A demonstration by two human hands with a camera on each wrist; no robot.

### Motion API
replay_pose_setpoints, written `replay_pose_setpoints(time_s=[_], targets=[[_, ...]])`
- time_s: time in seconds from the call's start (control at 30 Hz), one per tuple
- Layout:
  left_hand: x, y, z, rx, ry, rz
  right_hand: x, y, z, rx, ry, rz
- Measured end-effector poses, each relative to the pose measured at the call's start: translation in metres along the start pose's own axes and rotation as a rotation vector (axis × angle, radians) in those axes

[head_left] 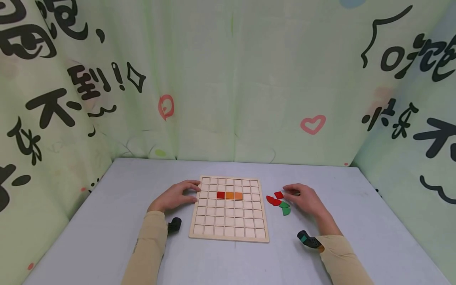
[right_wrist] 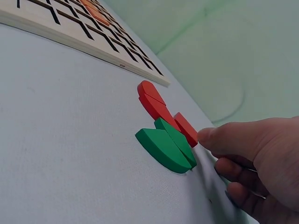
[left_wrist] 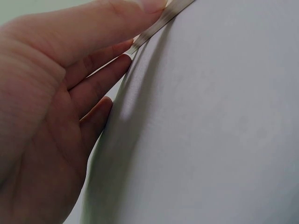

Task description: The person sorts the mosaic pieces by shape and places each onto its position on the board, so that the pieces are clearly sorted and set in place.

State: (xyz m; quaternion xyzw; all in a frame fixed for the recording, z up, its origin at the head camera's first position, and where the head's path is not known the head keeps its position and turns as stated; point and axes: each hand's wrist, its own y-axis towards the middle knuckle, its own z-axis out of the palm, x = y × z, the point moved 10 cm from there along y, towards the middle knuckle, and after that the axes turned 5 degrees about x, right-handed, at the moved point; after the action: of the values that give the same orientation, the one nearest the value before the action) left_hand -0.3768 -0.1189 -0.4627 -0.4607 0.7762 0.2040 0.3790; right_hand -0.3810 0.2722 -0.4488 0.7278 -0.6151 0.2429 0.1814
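A pale wooden grid board [head_left: 229, 233] lies on the table. In its third row sit a dark red square [head_left: 221, 195] and two orange squares [head_left: 234, 195]. My left hand [head_left: 176, 196] is at the board's left edge, thumb and fingertips touching it. The left wrist view shows the thumb [left_wrist: 112, 23] at that edge, the fingers spread below. Right of the board, my right hand [head_left: 304, 198] reaches a loose red square [head_left: 279, 195], thumb tip [right_wrist: 205, 136] right at its edge. Two curved red pieces [right_wrist: 152, 100] and two curved green pieces [right_wrist: 163, 147] lie beside it.
A white cloth covers the table [head_left: 228, 263]. Printed curtains [head_left: 231, 87] stand along its back and both sides. A dark camera [head_left: 174, 225] is on the left wrist, another camera [head_left: 308, 240] on the right.
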Motion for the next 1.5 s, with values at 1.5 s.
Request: replay_pose_setpoints(time_s=[1.5], targets=[[0.004, 0.002, 0.001, 0.006, -0.001, -0.005, 0.005, 0.007, 0.009, 0.001, -0.014, -0.038]])
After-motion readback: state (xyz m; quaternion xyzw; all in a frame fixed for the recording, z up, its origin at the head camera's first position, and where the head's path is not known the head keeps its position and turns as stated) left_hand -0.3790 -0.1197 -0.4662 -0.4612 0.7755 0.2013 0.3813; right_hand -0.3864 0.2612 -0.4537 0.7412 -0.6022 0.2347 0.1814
